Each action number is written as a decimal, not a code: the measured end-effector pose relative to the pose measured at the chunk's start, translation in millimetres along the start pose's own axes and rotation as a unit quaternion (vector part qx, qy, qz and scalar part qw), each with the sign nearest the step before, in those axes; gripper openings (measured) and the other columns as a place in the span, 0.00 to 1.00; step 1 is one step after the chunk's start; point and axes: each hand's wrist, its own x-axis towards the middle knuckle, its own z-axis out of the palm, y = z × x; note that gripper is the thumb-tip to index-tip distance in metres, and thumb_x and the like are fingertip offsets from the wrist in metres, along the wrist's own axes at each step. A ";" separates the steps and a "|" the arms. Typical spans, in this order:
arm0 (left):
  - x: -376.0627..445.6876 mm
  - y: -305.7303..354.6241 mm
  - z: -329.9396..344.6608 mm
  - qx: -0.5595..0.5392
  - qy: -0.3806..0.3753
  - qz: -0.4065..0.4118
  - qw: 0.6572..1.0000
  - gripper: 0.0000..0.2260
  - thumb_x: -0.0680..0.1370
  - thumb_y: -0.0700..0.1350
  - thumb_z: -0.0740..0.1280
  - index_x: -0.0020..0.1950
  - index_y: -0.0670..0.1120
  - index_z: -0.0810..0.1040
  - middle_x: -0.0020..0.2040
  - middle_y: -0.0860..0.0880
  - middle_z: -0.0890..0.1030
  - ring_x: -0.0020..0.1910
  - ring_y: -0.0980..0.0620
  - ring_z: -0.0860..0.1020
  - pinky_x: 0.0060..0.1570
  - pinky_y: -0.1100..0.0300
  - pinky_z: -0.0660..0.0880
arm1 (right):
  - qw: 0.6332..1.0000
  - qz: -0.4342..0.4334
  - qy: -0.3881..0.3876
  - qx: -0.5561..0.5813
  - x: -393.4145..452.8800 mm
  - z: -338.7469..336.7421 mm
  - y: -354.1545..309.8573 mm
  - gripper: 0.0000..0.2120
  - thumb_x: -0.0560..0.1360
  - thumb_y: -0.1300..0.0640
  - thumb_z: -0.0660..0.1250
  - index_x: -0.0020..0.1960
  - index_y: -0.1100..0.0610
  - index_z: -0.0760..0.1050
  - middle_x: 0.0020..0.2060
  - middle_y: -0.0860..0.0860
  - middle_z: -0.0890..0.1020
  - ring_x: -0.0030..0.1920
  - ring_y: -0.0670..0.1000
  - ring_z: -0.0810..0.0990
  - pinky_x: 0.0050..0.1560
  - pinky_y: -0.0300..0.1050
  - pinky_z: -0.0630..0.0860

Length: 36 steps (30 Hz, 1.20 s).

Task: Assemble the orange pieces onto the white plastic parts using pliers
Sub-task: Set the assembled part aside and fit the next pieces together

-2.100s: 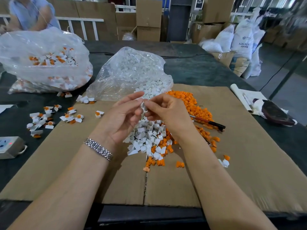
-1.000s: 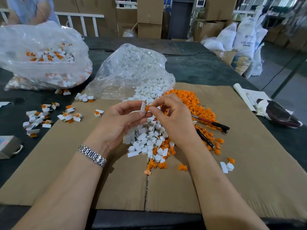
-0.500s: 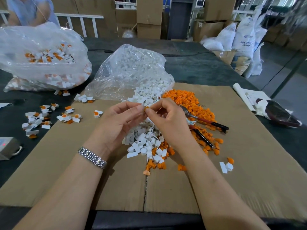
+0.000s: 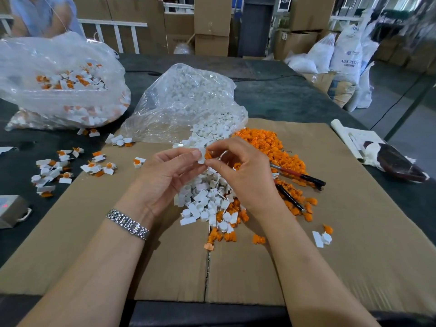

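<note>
Fingers of the left hand (image 4: 165,175) pinched a small white plastic part (image 4: 202,155) while the right hand (image 4: 245,171) pressed an orange piece (image 4: 208,154) against it, the two meeting in mid-air above the heap of loose white parts (image 4: 205,199) on the cardboard sheet (image 4: 354,232). Seating the insert by hand appeared to be the step under way; the next move would likely call for freeing the right hand to reach the pliers (image 4: 299,177), which lay untouched just beside it among the spilled orange pieces (image 4: 266,142). Behind the hands, a clear bag (image 4: 179,105) spilled more white parts onto the cardboard. Finished pieces (image 4: 70,171) were scattered to the left on the dark table (image 4: 283,97), near a second bag (image 4: 59,83) of assembled parts.
</note>
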 end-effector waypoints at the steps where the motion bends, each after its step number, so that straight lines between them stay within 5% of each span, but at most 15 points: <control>1: -0.3 0.3 0.1 0.002 0.002 -0.001 1.000 0.04 0.71 0.38 0.75 0.45 0.40 0.88 0.49 0.41 0.87 0.47 0.48 0.87 0.47 0.62 0.83 | 1.000 0.000 -0.008 -0.004 -0.1 -0.2 0.5 0.12 0.75 0.59 0.75 0.58 0.54 0.82 0.50 0.47 0.81 0.47 0.47 0.81 0.50 0.40 0.79; 10: -2.5 1.6 5.3 0.022 0.011 -0.006 1.000 0.03 0.71 0.38 0.75 0.43 0.39 0.87 0.48 0.41 0.87 0.47 0.48 0.87 0.46 0.62 0.82 | 1.000 0.004 -0.014 -0.004 1.0 -0.8 2.2 0.08 0.74 0.59 0.77 0.52 0.55 0.82 0.46 0.46 0.81 0.44 0.47 0.81 0.47 0.41 0.79; 36: -4.3 4.2 4.3 0.098 0.047 0.012 0.994 0.07 0.65 0.42 0.79 0.42 0.43 0.88 0.40 0.41 0.86 0.36 0.49 0.84 0.38 0.62 0.81 | 0.999 0.000 -0.042 -0.006 -0.9 -1.1 -0.1 0.10 0.75 0.61 0.75 0.55 0.57 0.83 0.48 0.50 0.81 0.47 0.47 0.81 0.50 0.41 0.80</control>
